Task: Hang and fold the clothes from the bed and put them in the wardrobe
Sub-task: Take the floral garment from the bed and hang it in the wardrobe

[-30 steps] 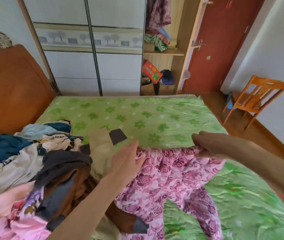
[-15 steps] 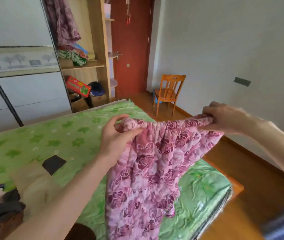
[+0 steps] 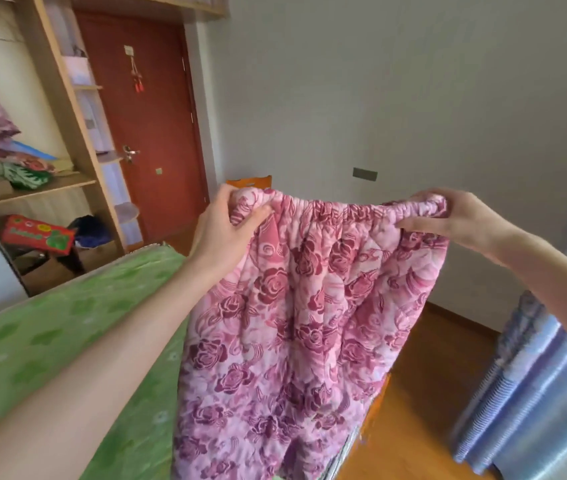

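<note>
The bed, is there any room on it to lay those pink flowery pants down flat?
Yes. The green bed cover shows bare between the left arm and the wardrobe shelves. That patch looks the best spot. The shelves themselves are crowded with folded things and a red box. The left hand and right hand hold the pants up by the waistband.

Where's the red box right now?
In the head view the red box sits far left, tilted on the wardrobe's lower open shelf, beside a dark blue bundle, left of the door.
</note>
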The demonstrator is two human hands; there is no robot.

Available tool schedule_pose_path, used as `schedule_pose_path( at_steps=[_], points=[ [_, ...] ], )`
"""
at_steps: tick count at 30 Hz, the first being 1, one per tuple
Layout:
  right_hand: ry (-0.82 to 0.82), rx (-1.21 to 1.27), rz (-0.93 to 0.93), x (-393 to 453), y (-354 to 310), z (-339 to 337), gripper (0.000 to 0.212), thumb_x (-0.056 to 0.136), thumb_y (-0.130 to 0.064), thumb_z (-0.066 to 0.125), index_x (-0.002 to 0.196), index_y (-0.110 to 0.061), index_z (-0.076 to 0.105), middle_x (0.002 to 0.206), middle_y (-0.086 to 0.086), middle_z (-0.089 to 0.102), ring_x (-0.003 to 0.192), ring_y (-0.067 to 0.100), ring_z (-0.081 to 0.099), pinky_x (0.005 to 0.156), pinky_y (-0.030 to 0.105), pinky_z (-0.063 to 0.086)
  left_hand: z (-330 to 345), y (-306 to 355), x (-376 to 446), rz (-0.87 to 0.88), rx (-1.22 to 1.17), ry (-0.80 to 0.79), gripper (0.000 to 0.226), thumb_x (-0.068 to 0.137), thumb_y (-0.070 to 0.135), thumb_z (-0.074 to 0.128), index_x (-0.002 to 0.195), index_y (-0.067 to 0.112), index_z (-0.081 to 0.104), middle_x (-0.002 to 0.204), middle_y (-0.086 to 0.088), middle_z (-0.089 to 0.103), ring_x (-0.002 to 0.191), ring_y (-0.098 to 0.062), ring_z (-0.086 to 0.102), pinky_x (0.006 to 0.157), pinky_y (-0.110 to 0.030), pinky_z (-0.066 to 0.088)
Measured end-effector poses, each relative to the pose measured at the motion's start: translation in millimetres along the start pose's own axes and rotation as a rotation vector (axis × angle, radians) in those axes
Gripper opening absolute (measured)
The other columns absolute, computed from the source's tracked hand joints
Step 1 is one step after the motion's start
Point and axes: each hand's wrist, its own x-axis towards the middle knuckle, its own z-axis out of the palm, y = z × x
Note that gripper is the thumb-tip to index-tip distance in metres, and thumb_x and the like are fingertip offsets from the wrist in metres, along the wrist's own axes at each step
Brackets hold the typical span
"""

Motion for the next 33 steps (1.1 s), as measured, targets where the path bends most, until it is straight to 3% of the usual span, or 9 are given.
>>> schedule_pose_path(
  at_steps=[3, 5, 10, 14, 17, 21, 24, 29, 33],
  points=[
    [0.105, 0.253, 0.039, 10, 35, -30, 0.071, 0.060, -0.067, 0.093, 0.106, -0.017, 0.074, 0.101, 0.006, 0.081, 0.093, 0.027, 0.080, 0.078, 0.039, 0.066, 48, 21, 27, -0.041, -0.058, 0.030, 0.036, 0.085, 0.045, 0.086, 0.107, 0.025, 0.066, 0.099, 0.009, 0.076, 0.091, -0.003, 0.072, 0.078, -0.022, 0.054],
    [0.182, 0.334, 0.047, 18, 49, -46, 0.075, 0.060, -0.073, 0.090, 0.105, -0.015, 0.074, 0.099, 0.007, 0.081, 0.090, 0.027, 0.080, 0.070, 0.035, 0.066, 78, 35, 43, -0.070, -0.163, 0.056, 0.036, 0.080, 0.038, 0.091, 0.106, 0.024, 0.070, 0.099, 0.007, 0.078, 0.090, -0.004, 0.075, 0.077, -0.023, 0.056],
    [0.227, 0.323, 0.005, 43, 65, -93, 0.071, 0.068, -0.077, 0.081, 0.104, -0.017, 0.073, 0.098, 0.002, 0.082, 0.089, 0.022, 0.080, 0.068, 0.029, 0.063, 146, 57, 84, -0.185, -0.345, 0.075, 0.042, 0.081, 0.015, 0.092, 0.117, 0.013, 0.072, 0.108, -0.003, 0.079, 0.098, -0.018, 0.078, 0.093, -0.044, 0.063],
    [0.197, 0.342, -0.027, 71, 81, -119, 0.046, 0.084, -0.049, 0.085, 0.106, -0.011, 0.070, 0.098, 0.008, 0.081, 0.088, 0.028, 0.080, 0.071, 0.037, 0.066, 192, 58, 116, -0.262, -0.449, 0.037, 0.045, 0.082, -0.002, 0.086, 0.123, 0.005, 0.071, 0.114, -0.013, 0.078, 0.105, -0.031, 0.077, 0.099, -0.051, 0.060],
    [0.225, 0.416, -0.049, 101, 104, -134, 0.034, 0.087, -0.024, 0.085, 0.110, -0.005, 0.069, 0.101, 0.015, 0.080, 0.093, 0.035, 0.079, 0.079, 0.046, 0.065, 227, 41, 146, -0.166, -0.308, -0.042, 0.030, 0.089, 0.013, 0.083, 0.117, 0.013, 0.072, 0.108, -0.005, 0.079, 0.101, -0.024, 0.077, 0.098, -0.049, 0.060],
    [0.222, 0.431, -0.039, 151, 138, -149, 0.040, 0.084, -0.012, 0.086, 0.117, -0.001, 0.067, 0.106, 0.019, 0.079, 0.097, 0.039, 0.077, 0.083, 0.048, 0.064, 278, 9, 199, -0.055, -0.054, -0.162, 0.032, 0.098, 0.046, 0.070, 0.117, 0.024, 0.056, 0.115, 0.004, 0.070, 0.108, -0.017, 0.069, 0.099, -0.043, 0.054],
    [0.272, 0.394, -0.004, 198, 159, -164, 0.046, 0.080, -0.009, 0.089, 0.120, -0.006, 0.066, 0.105, 0.014, 0.080, 0.096, 0.036, 0.078, 0.081, 0.047, 0.064, 318, -4, 246, -0.115, -0.174, -0.224, 0.028, 0.095, 0.047, 0.075, 0.111, 0.036, 0.054, 0.118, 0.007, 0.069, 0.109, -0.011, 0.069, 0.102, -0.038, 0.053],
    [0.382, 0.336, 0.039, 272, 193, -191, 0.065, 0.066, -0.012, 0.096, 0.120, -0.012, 0.061, 0.102, 0.008, 0.079, 0.091, 0.031, 0.079, 0.075, 0.044, 0.066, 375, -14, 319, -0.141, -0.408, -0.365, 0.075, 0.060, 0.058, 0.096, 0.119, 0.028, 0.062, 0.104, 0.006, 0.080, 0.093, -0.006, 0.078, 0.079, -0.022, 0.059],
    [0.410, 0.300, 0.082, 313, 224, -200, 0.069, 0.063, -0.014, 0.096, 0.119, -0.013, 0.056, 0.108, 0.013, 0.076, 0.089, 0.028, 0.079, 0.073, 0.042, 0.066, 434, -35, 353, -0.130, -0.431, -0.258, 0.050, 0.078, 0.049, 0.091, 0.112, 0.020, 0.069, 0.099, 0.008, 0.081, 0.091, -0.007, 0.078, 0.074, -0.019, 0.060]
  ],
)
